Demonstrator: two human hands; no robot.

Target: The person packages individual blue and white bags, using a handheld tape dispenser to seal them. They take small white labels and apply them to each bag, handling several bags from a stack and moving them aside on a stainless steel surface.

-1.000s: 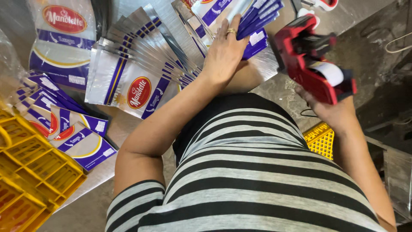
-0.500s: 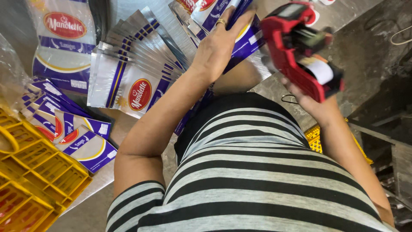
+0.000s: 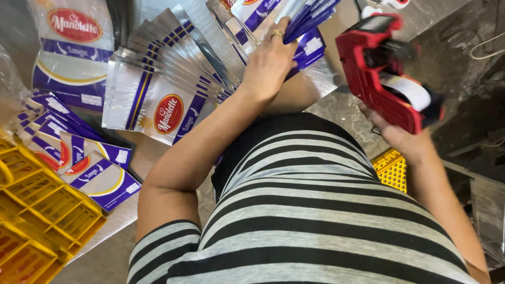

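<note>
My left hand (image 3: 269, 62), with a ring on one finger, lies flat on a fanned pile of blue and white pouches (image 3: 294, 21) at the top middle, fingers spread over them. My right hand (image 3: 402, 138) grips a red label gun (image 3: 386, 71) with a white label roll, held up in the air to the right of the pouches. A second fan of silver, white and blue pouches with a red oval mark (image 3: 163, 94) lies just left of my left forearm. My striped shirt fills the lower middle.
A yellow plastic crate (image 3: 37, 210) stands at the lower left, and another yellow crate (image 3: 392, 168) shows under my right arm. More pouches (image 3: 79, 158) lie beside the left crate. A large bag (image 3: 73, 47) sits at the top left on the metal table (image 3: 158, 16).
My right hand has lifted the label gun up and slightly left, closer to the pouches. My left hand has stayed on the pile, shifting a little upward.
</note>
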